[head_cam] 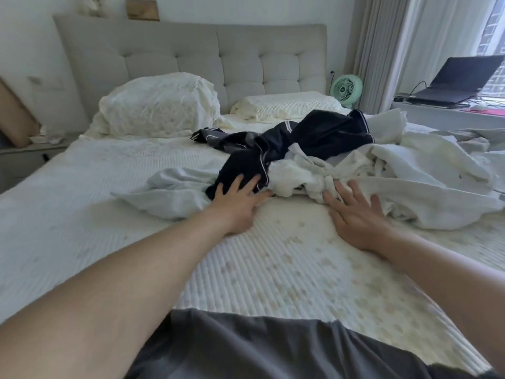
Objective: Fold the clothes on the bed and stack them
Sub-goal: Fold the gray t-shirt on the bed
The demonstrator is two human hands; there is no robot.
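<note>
The wide white ribbed bed (82, 192) carries 2 cream pillows (158, 105) against the grey tufted headboard (191, 53). A rumpled heap of white clothes (382, 170) and a dark navy piped garment (300, 140) lies mid-bed. My left hand (237, 203) and right hand (355, 214) rest spread flat at its near edge, gripping nothing.

Two hands reach over the bed (82, 187): the left hand (238, 202) and the right hand (355, 214). Two pillows (158, 105) lie along the head edge, the second pillow (287, 105) flatter, and one heap of clothes sits toward the right edge: one dark garment (314, 135), one pale grey garment (169, 190), white pieces (410, 165) too tangled to count. Past the right edge: one green fan (345, 90), one laptop (461, 80).
</note>
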